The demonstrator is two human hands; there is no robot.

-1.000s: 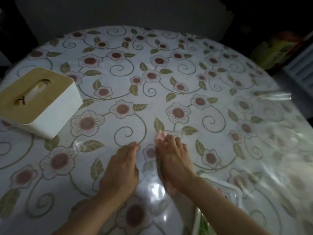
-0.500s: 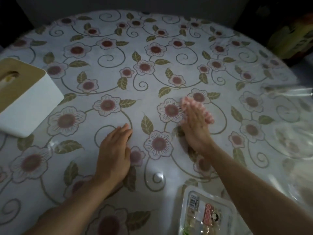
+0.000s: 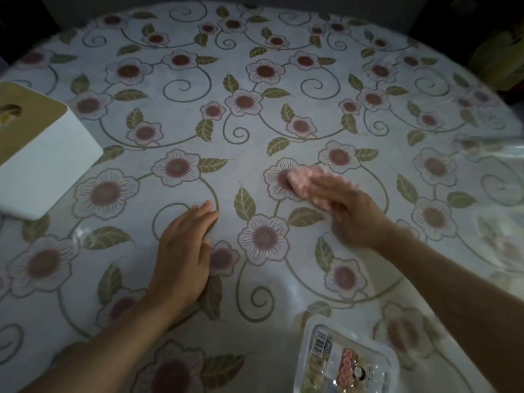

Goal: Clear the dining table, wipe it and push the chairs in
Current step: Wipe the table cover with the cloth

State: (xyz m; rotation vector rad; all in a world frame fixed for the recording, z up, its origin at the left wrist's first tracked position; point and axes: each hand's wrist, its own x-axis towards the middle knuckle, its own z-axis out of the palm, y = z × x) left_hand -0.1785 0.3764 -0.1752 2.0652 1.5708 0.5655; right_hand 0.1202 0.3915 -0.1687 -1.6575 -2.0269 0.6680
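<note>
Round bench point(image 3: 283, 80) under floral cloth, glossy clear cover; dark room. One tissue box point(image 3: 37, 163) left, one packaged tray point(image 3: 344, 361) near edge. Left hand point(image 3: 184, 251) flat, empty. Right hand point(image 3: 346, 211) blurred, fingers straight, pressing pink cloth point(image 3: 306, 185) mid-bench.

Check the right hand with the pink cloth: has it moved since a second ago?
Yes. The right hand and pink cloth have moved away from the person and rightward across the tablecloth, from beside the left hand to a farther flower.
</note>
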